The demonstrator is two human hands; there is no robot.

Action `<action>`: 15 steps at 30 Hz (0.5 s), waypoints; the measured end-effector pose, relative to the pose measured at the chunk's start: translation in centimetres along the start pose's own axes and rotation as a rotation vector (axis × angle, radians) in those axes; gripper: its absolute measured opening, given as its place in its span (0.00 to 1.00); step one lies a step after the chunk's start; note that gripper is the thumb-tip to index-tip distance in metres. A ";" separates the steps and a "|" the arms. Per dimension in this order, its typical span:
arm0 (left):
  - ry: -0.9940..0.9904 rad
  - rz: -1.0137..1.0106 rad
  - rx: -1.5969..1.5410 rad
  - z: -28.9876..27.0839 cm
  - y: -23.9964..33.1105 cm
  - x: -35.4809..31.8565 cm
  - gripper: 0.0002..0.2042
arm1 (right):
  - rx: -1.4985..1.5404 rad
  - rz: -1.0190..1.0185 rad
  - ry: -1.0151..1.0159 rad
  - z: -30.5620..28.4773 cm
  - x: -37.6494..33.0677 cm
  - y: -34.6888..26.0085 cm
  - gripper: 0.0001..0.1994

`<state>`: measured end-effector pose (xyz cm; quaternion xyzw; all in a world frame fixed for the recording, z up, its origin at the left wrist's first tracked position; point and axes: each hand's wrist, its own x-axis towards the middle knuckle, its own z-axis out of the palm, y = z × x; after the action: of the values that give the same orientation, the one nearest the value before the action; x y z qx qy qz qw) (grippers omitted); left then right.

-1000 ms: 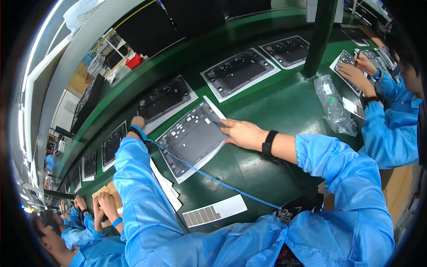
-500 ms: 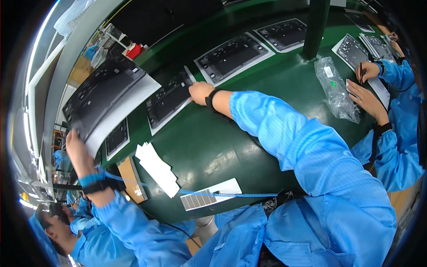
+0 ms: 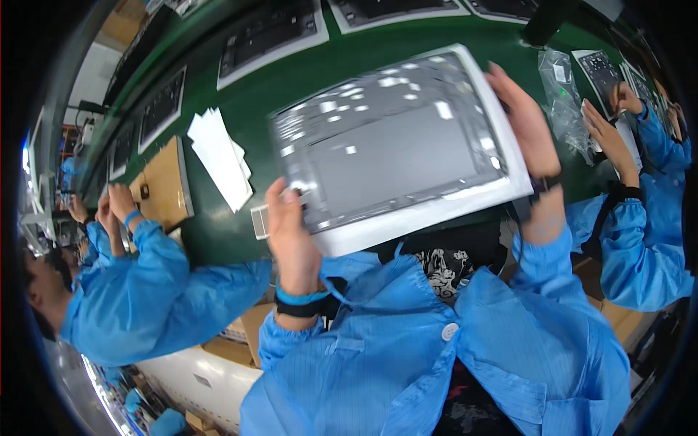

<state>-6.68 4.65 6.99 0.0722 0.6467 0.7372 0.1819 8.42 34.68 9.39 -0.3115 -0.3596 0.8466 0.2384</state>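
In front of my chest, above the table, I hold a dark rectangular panel (image 3: 396,163) with many small white and silver patches, backed by a white sheet (image 3: 429,218). It is tilted, its right side higher. My left hand (image 3: 294,243) grips its lower left corner, thumb on the top face. At the right edge, my right hand (image 3: 527,127) holds it, with part of the fingers hidden behind the sheet. A dark band circles each wrist, and the left one also has a blue band.
Similar panels (image 3: 269,40) lie along the green table (image 3: 196,94). White paper strips (image 3: 219,160) and a brown board (image 3: 163,182) lie to the left. A clear plastic bag (image 3: 561,94) is at the right. Co-workers' hands (image 3: 611,142) work on both sides.
A panel has come from the left to in front of my chest. My right hand has left the panel on the table and now holds the raised one. The view has shifted.
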 end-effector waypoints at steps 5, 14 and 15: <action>-0.243 -0.098 -0.088 0.7 -4.9 -0.5 0.17 | -0.352 -0.172 -0.067 -6.6 -3.4 3.6 0.22; -0.345 0.778 1.217 -2.0 -3.9 -2.9 0.23 | -1.001 -0.498 0.023 -7.3 -2.8 6.4 0.26; -0.399 0.719 1.234 -2.8 -3.6 -3.1 0.25 | -0.954 -0.538 0.054 -7.5 -3.0 6.9 0.25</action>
<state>-4.17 1.32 3.48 0.5013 0.8345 0.2267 -0.0304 14.54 31.95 1.12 -0.3035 -0.7646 0.4903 0.2879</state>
